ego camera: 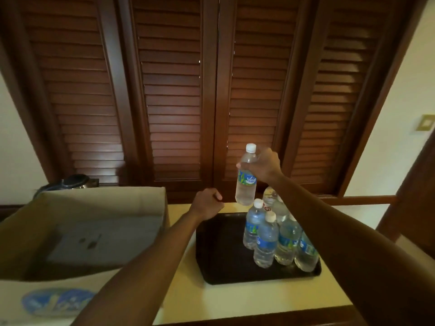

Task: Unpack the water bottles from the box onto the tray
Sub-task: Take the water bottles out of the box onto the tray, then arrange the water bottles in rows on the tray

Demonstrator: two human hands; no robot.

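Nearest on the left sits the cardboard box (82,231), its top open and a blue round logo on its near wall; I can see down to its grey bottom, where no bottle shows. It rests on a pale counter (188,302) with a dark wooden front edge.

To the right of the box, on that same counter, lies the black tray (219,250). Its left half is bare. Along its right side stands a tight cluster of water bottles (277,241), upright, white-capped with blue labels, touching one another; the far ones are partly hidden behind the person's right forearm, so I cannot count them surely.

Two bare forearms reach in from the near edge. The left hand (207,204) is curled into a loose fist with nothing in it, hanging over the far left corner of the tray, just beside the box's far right corner.

The right hand (263,167) is higher and farther, wrapped around the shoulder of one water bottle (246,177). That bottle hangs upright in the air, white cap up, blue and green label facing us, its base above the far end of the tray and just over the cluster, touching none of them.

Behind the box on the left, a dark kettle-like object (75,181) shows only in part. Across the far wall run dark wooden louvred doors (174,90), and a brass switch plate (424,125) sits on the cream wall far right.
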